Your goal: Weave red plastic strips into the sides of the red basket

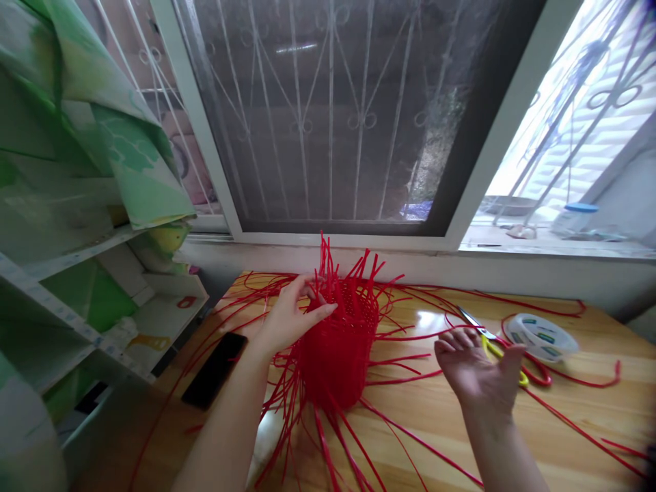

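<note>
A half-woven red basket (335, 348) of plastic cord stands on the wooden table (564, 437), with loose red strands (410, 304) sticking up and fanning out all round it. My left hand (290, 318) rests on the basket's upper left rim, fingers pinching strands there. My right hand (476, 372) hovers palm-up to the right of the basket, fingers spread, holding nothing. It is close to a pair of yellow-handled scissors (492, 345) lying on the table.
A black phone (215, 369) lies at the table's left edge. A white tape roll (540, 336) sits at the right among red cords. Shelves with green paper (102, 273) stand on the left. A barred window (333, 116) runs behind the table.
</note>
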Available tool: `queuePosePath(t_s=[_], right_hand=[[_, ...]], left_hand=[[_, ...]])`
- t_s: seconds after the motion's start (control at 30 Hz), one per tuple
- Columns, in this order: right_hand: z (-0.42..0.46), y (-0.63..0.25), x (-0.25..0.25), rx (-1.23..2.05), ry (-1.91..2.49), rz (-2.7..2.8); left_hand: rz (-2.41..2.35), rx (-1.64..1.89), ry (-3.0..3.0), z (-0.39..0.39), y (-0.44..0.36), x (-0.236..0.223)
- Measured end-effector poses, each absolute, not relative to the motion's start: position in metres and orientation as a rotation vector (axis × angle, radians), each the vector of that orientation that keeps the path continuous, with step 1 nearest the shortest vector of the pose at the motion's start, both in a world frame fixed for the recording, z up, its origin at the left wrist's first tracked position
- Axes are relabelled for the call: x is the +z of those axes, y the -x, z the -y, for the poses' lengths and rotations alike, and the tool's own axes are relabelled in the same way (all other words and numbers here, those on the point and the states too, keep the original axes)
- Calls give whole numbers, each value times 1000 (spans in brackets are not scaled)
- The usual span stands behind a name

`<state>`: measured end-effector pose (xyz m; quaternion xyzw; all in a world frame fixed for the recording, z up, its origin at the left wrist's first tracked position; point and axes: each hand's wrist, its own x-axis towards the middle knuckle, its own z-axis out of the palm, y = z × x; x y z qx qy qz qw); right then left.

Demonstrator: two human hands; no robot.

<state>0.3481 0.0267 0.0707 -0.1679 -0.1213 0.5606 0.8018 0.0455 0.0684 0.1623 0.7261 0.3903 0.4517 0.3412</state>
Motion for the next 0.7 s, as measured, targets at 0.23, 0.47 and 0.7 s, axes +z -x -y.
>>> queuePosePath(t_s=[0.23,0.47,0.7], right_hand=[[-8,-305,53,1513,684,662],[-13,-287,79,1323,743,639],[-19,-290,74,1041,1041,1036]], left_hand=[[-1308,1775,-1884,-53,-55,176],[-972,2104,-1997,-5,-75,186],[-1022,1781,-1925,3,-84,151]])
